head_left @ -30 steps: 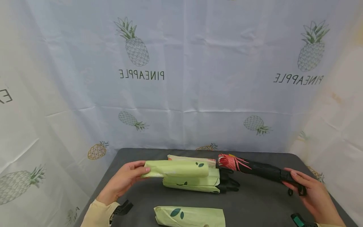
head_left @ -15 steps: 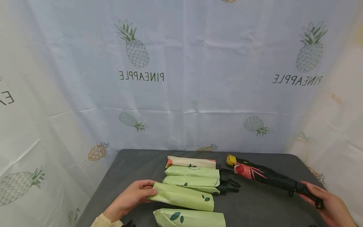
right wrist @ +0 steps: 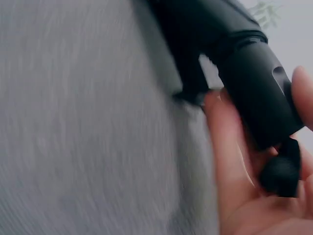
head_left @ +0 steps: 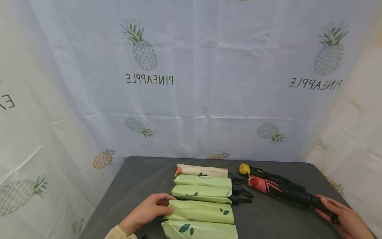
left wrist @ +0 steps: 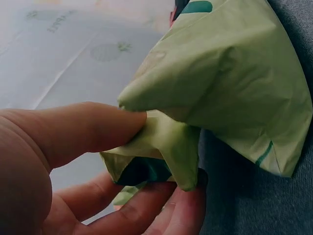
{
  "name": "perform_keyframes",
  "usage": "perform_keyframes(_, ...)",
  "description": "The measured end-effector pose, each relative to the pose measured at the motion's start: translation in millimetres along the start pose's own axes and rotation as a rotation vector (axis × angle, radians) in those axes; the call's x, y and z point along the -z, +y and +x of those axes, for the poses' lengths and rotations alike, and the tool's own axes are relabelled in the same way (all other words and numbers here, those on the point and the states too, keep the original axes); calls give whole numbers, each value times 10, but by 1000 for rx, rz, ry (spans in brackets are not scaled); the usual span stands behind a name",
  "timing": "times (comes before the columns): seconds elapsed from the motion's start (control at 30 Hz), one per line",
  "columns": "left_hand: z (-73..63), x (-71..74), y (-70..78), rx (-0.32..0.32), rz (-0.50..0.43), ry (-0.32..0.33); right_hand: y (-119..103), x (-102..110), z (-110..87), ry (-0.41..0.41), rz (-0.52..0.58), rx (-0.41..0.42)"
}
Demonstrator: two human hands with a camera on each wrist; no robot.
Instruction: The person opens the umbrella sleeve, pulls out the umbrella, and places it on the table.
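My left hand (head_left: pixel 152 209) pinches the left end of a light green umbrella sleeve (head_left: pixel 203 211) with dark leaf prints, lying on the table. In the left wrist view, thumb and fingers hold the gathered end of that green sleeve (left wrist: pixel 171 137). At the right, my right hand (head_left: pixel 343 214) grips the handle of a folded black umbrella (head_left: pixel 295 196) whose far end is reddish pink. The right wrist view shows the black handle (right wrist: pixel 261 93) between thumb and fingers, its short strap hanging at the end. A second black umbrella (head_left: pixel 262 173), yellow-ended, lies just behind it.
Behind the held sleeve lie several covered umbrellas with black handles: two green ones (head_left: pixel 203 181) (head_left: pixel 206 191) and a cream one (head_left: pixel 203 170). Another green sleeve (head_left: pixel 206 229) lies in front. The dark grey table (head_left: pixel 277 219) ends at pineapple-printed curtains (head_left: pixel 194 99).
My left hand has brought the green sleeve down and nearer, off the pile, onto the table. My right hand has drawn the pink-ended umbrella right and nearer, uncovering the yellow-ended one.
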State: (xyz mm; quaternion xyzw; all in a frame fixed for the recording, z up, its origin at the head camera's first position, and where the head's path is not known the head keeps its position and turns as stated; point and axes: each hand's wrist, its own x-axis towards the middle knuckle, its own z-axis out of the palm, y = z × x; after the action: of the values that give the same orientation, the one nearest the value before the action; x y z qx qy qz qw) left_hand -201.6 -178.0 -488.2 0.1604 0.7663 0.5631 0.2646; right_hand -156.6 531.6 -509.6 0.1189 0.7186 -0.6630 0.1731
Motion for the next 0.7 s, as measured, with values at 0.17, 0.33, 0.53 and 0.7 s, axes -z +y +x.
perform_keyframes(0.17, 7, -34, 29, -10, 34, 13, 76, 38, 3, 170, -440, -26)
perform_keyframes(0.33, 5, -42, 32, -2, 30, 19, 176, 31, 67, 311, -480, -191)
perform_keyframes(0.53, 0, 36, 58, 18, 57, 24, 127, -19, 59, 342, -576, -182)
perform_keyframes(0.7, 27, 219, 34, -6, 15, 37, -96, -143, -63, 336, -677, -168)
